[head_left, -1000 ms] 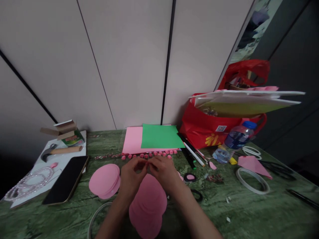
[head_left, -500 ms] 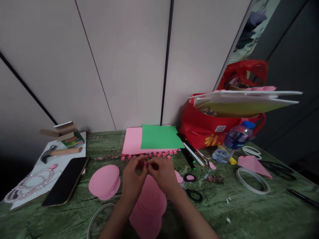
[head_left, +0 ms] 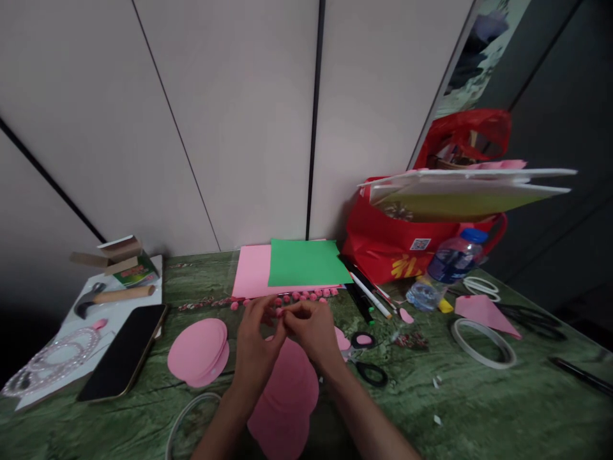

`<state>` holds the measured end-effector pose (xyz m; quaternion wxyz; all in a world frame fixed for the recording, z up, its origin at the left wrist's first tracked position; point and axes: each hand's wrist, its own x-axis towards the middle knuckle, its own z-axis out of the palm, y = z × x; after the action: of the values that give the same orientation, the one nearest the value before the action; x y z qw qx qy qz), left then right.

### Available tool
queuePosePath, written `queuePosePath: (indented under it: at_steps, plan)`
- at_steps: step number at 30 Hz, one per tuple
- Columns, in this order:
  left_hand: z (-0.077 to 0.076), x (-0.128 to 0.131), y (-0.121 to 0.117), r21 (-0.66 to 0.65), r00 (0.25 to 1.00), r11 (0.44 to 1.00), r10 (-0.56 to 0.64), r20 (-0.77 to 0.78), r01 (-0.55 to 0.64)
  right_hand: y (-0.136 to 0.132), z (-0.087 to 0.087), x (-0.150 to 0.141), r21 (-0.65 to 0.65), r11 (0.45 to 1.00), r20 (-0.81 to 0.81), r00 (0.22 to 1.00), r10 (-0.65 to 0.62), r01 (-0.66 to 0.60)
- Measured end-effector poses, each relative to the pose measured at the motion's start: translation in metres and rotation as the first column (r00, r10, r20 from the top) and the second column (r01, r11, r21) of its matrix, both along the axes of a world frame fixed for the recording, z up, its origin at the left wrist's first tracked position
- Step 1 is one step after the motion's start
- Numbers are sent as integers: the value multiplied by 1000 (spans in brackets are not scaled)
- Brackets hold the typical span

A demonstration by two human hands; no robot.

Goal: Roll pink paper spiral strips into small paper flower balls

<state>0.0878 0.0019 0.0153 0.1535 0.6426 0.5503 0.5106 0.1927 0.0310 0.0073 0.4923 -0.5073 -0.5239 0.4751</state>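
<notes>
My left hand (head_left: 257, 335) and my right hand (head_left: 311, 329) meet fingertip to fingertip over the table. Pinched between them is a small pink paper roll (head_left: 280, 312), partly hidden by the fingers. Just behind, a row of similar small pink paper rolls (head_left: 313, 296) lies along the front of a pink sheet (head_left: 252, 271) and a green sheet (head_left: 309, 263). Overlapping pink paper ovals (head_left: 287, 383) spread beneath my wrists. To the left of my left hand sits a stack of pink paper discs (head_left: 197, 348).
Scissors (head_left: 371, 374) lie right of my right hand, near pens (head_left: 371, 297). Farther right are a tape roll (head_left: 483, 364), a water bottle (head_left: 445, 268) and a red bag (head_left: 368, 246). At left lie a phone (head_left: 123, 351), a hammer (head_left: 122, 294), a bead string (head_left: 48, 361) and an opened box (head_left: 136, 268).
My fingers have shifted slightly around the small pink roll, and the left fingers are a little more raised. The scissors are less covered by my right arm. The view has turned slightly.
</notes>
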Motion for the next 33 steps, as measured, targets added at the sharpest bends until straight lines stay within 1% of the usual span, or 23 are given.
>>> queuePosePath:
  at_steps: [5,7,9,11,14,16,18,20,22,25,27,30,33]
  plan:
    - [-3,0,1,-48,999,999,17,28,-15,-2,5,0,-3,1000,-30,1000,6,-6]
    - [-4,0,1,-71,997,997,36,62,-31,-4,6,-1,-3,1000,-46,999,19,-19]
    - [-5,0,2,-107,991,994,45,127,-32,-5,7,-1,3,1000,-61,998,23,-23]
    - [-4,0,2,-159,973,987,56,226,-19,-6,9,-2,12,1000,-75,997,20,-19]
    - [0,3,1,-254,916,967,95,390,8,-8,11,-4,28,1000,-101,995,9,-6]
    - [2,5,0,-267,893,964,130,432,-12,-9,12,-6,6,1000,-164,986,13,-12]
    - [3,7,-1,-207,904,975,162,396,-83,-10,13,-9,-75,997,-288,958,15,-38]
    - [1,7,-1,-139,920,981,180,349,-139,-10,14,-12,-171,983,-410,912,-6,-70]
    - [-1,7,-1,-123,924,985,153,350,-117,-10,14,-12,-225,971,-470,882,-37,-79]
    - [-3,6,1,-136,913,991,69,403,-15,-8,15,-10,-238,969,-480,875,-64,-60]
    - [-4,6,1,-143,909,989,38,415,24,-6,15,-8,-249,967,-480,874,-73,-56]
    - [-3,7,1,-163,922,986,37,386,29,-4,13,-6,-256,964,-475,877,-69,-63]
    - [-1,5,1,-176,946,984,58,319,-1,-3,9,-5,-208,976,-429,903,-37,-59]
